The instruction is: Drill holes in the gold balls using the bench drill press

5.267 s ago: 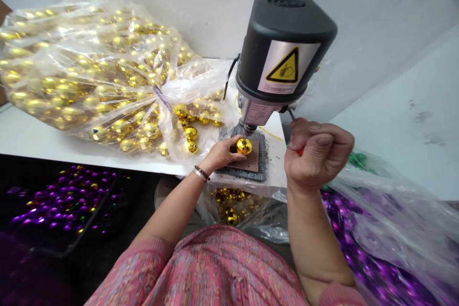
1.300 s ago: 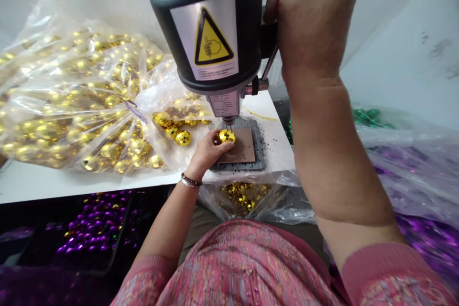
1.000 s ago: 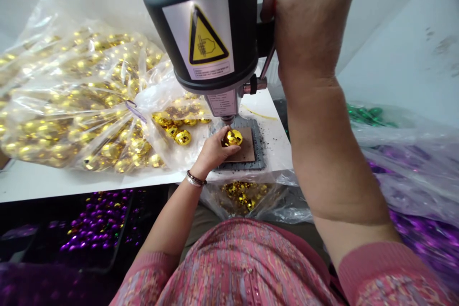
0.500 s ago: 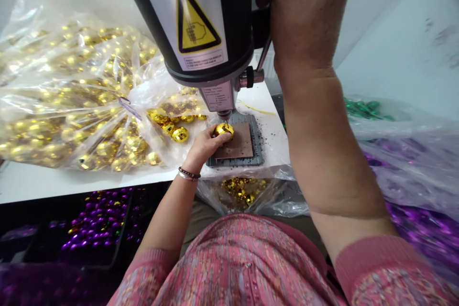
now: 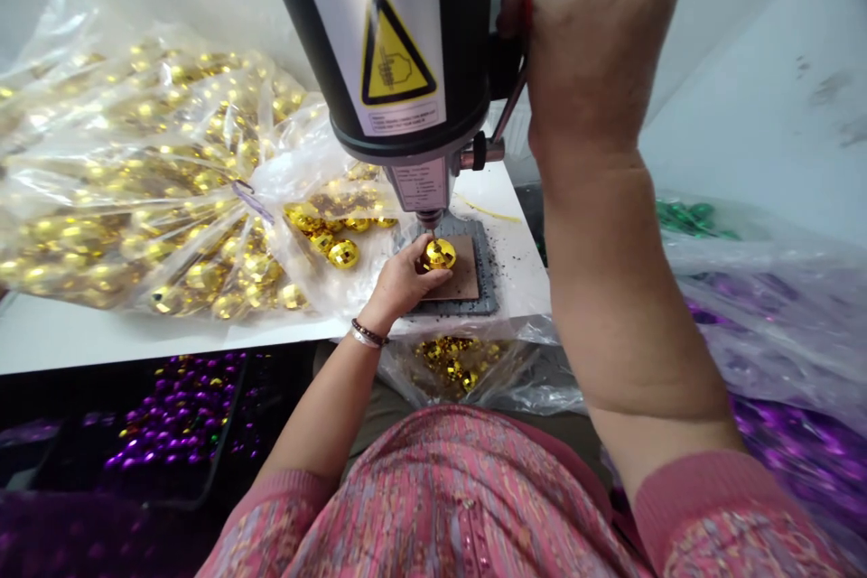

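Head view, one station.

- Left hand (image 5: 399,275): your fingers are closed narrow round one gold ball (image 5: 440,253), thumb and fingertips pinching its left side. The ball sits on the brown pad (image 5: 466,282), right under the chuck (image 5: 429,217). I cannot tell whether the bit touches it. A faceted ball would likely roll on a flat pad, so the pinch is probably what fixes it on the drill's axis. The heel of your hand rests at the table (image 5: 68,343) edge, which steadies the wrist.
- Right hand (image 5: 596,27): raised high beside the drill (image 5: 393,36) and closed in a fist on the lever (image 5: 509,104). A strip of red grip shows at the thumb side. Most of the grip is hidden behind the fingers.
- Pad: lies on the grey base (image 5: 486,300), with dark chips scattered on and around it. My reading is that the pad is there to spare the base and give the ball a softer seat.
- Stock: the big clear bag (image 5: 135,181) of gold balls lies to your left, its mouth open toward the base. Loose balls (image 5: 342,253) spill out just beside your left hand, which makes for a short reach.
- A second bag (image 5: 453,361) holding gold balls hangs below the table edge, straight under the base.
- Elsewhere: purple balls (image 5: 169,406) are in a dark tray low on the left. More purple, bagged, is on the right, and green balls (image 5: 691,217) lie behind.
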The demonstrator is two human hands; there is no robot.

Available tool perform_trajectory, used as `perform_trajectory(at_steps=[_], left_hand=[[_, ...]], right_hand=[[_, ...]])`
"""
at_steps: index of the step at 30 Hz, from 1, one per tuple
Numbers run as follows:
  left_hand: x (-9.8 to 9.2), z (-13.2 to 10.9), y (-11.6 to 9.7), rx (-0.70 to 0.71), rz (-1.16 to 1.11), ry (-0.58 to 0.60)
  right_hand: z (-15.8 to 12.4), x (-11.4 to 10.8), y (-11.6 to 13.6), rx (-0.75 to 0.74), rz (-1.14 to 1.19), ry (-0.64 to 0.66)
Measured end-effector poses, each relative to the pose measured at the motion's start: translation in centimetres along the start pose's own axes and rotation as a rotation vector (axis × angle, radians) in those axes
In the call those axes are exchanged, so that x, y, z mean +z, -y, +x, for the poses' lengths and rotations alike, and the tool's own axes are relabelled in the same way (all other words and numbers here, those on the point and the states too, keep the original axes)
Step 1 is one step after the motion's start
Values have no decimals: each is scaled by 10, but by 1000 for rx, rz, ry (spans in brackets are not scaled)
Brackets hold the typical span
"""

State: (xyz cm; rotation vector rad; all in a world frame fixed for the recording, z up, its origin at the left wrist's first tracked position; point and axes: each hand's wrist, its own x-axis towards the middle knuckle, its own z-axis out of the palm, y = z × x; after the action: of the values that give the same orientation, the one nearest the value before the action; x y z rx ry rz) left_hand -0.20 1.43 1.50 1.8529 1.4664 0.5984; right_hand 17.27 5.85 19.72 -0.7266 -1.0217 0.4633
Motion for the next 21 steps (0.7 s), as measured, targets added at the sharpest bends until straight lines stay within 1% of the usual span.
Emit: perform_trajectory(at_steps=[2,4,7,10,12,14,17,21], left_hand=[[0,0,2,14,-18,5],[2,0,5,36,-26,3],[5,0,10,67,-27,1],[7,1,14,87,-22,-4],[8,1,15,99,-25,-2],[8,1,15,106,-27,-3],[7,0,14,103,-13,-9],[6,-2,10,73,19,-16]], right_hand=[[-12,-2,4,-100,-77,34],[-26,-6,9,-155,-27,79],[-45,-17,12,-184,91,195],[-63,-31,10,-177,117,281],[-75,-37,7,-168,90,277],[-85,-40,3,-179,55,242],[-98,-39,-2,-202,-4,176],[-107,-39,-9,-252,-29,92]])
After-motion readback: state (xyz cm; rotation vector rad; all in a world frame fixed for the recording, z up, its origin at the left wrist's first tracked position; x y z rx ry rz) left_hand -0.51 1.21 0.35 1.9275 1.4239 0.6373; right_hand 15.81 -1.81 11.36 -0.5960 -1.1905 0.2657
